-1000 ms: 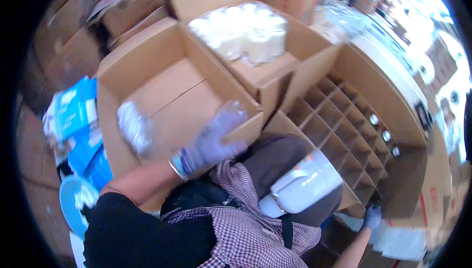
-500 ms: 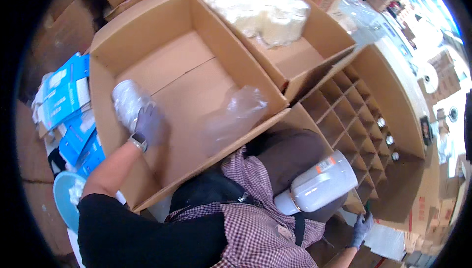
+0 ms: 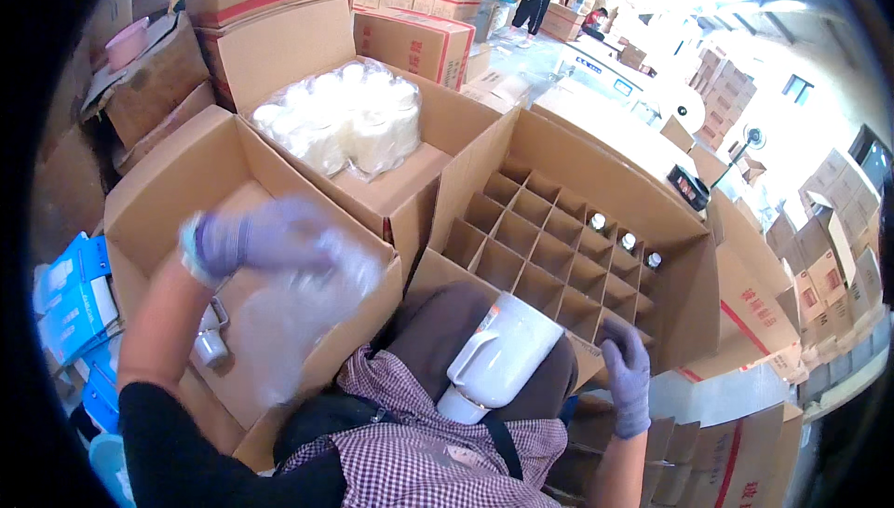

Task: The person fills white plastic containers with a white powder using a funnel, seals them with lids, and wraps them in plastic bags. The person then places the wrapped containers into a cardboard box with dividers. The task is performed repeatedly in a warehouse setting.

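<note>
My left hand [image 3: 265,236], in a grey glove and smeared by motion, is closed on a clear plastic bag [image 3: 307,317] hanging over the open carton [image 3: 154,219] on the left. Low in that carton lies a white handled mug [image 3: 211,345], partly hidden by my left forearm. Across my lap rests a larger white mug [image 3: 512,350] with a handle and an orange-marked label. My right hand [image 3: 626,373], also gloved, is raised beside the near right edge of the divided carton [image 3: 689,294]. Its fingers are loosely bent and apart, with nothing visible in them.
White bottle-like pieces in clear wrap [image 3: 345,117] fill part of the middle carton [image 3: 400,187]. Several white caps, one of them a round cap [image 3: 597,221], show in the divider cells. Blue printed packets [image 3: 74,298] lie at far left. Flattened cartons [image 3: 717,457] stand at lower right.
My left hand has lifted from the white item inside the left carton and now holds the plastic bag. My right hand has risen from low beside the divided carton. The view has tilted up and right.
</note>
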{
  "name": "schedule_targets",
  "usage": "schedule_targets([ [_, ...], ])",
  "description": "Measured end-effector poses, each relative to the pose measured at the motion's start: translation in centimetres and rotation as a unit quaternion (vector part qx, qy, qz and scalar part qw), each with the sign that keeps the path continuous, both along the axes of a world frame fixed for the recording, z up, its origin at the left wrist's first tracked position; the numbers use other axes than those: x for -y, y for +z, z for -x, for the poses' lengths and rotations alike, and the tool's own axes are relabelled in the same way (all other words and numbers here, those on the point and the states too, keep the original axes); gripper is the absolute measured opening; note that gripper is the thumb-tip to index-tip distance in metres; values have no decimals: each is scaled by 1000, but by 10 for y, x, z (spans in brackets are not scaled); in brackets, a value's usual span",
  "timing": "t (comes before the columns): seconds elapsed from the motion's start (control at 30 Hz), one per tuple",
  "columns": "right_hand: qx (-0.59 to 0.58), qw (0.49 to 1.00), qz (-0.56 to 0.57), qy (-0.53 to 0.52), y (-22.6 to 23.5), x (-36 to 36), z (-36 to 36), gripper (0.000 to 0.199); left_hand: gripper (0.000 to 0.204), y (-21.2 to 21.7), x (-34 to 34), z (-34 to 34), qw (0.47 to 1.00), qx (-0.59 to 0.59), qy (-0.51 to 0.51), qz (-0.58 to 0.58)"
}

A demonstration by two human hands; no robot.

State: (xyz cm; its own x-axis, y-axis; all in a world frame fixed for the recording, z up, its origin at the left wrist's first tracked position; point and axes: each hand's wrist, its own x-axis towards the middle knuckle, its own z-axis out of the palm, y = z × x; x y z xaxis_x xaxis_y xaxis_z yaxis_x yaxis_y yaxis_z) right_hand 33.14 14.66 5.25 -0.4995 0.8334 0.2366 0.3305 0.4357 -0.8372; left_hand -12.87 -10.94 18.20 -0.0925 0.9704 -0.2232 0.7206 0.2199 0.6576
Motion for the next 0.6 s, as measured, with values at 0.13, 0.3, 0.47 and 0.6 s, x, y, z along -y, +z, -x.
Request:
schedule_targets([
  [0.13, -253, 964, -34, 80, 44, 52, 59, 70, 39, 10, -110, -26, 867, 180, -37, -463],
  [0.3, -225, 931, -270, 102, 36, 53, 87, 127, 44, -1, -260, -94, 796, 371, -110, -466],
  [0.47, -222, 955, -177, -83, 11, 19, 93, 69, 70, -18, -270, -186, 766, 548, -92, -323],
  [0.6, -332, 926, -105, -145, 6, -22, 104, 25, 68, -90, -247, -223, 816, 359, -4, -452],
])
